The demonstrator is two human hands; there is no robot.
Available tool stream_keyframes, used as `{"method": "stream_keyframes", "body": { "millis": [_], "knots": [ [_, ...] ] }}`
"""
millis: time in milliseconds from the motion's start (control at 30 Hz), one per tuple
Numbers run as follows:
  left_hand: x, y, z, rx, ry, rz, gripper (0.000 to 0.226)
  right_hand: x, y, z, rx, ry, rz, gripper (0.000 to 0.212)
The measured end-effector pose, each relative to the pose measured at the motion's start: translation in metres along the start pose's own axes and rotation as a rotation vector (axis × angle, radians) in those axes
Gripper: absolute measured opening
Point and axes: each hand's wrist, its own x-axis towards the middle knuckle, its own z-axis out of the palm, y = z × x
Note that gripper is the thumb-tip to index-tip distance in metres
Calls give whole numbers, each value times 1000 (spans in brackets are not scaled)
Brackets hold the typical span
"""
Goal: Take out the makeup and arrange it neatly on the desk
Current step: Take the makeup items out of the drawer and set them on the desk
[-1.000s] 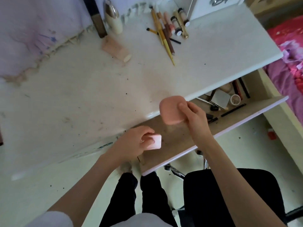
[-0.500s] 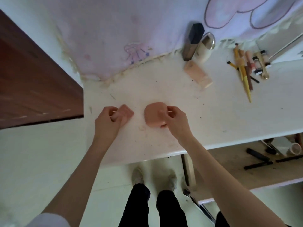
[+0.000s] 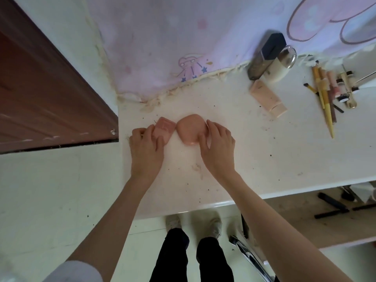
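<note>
Two pink makeup cases lie side by side on the white desk (image 3: 254,159), near its left end. My left hand (image 3: 146,145) holds the smaller square pink case (image 3: 165,128) from its left side, thumb on top. My right hand (image 3: 217,147) holds the larger rounded peach compact (image 3: 189,129) by its right edge. The two cases nearly touch. Farther right on the desk lie a beige tube (image 3: 268,98), a dark bottle (image 3: 266,55), a white bottle (image 3: 280,66) and a row of brushes and pencils (image 3: 327,94).
The open drawer (image 3: 305,220) at lower right holds dark pencils and small items. A brown door (image 3: 40,94) stands left of the desk. A pink cloth (image 3: 183,37) hangs at the back. A chair's metal leg (image 3: 250,255) is by my feet.
Both hands carried the two pink cases from the drawer to the desk's left end and set them down side by side. The view turned left.
</note>
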Motion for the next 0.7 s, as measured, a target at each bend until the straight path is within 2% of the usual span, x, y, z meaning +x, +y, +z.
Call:
{"method": "stream_keyframes", "body": {
  "millis": [167, 300, 467, 533, 700],
  "knots": [
    [-35, 9, 6, 82, 54, -32, 59, -30, 35, -9, -203, -57, -111, 49],
    [-68, 33, 21, 121, -27, 193, 58, -56, 66, -29, -318, -97, -82, 53],
    [-111, 68, 68, 308, -306, 595, 52, -81, 118, -66, -397, -137, -14, 55],
    [-127, 83, 94, 417, -379, 660, 53, -93, 146, -85, -385, -132, 10, 54],
    [-152, 135, 149, 511, -399, 718, 58, -130, 223, -135, -295, -90, 109, 50]
  ]
}}
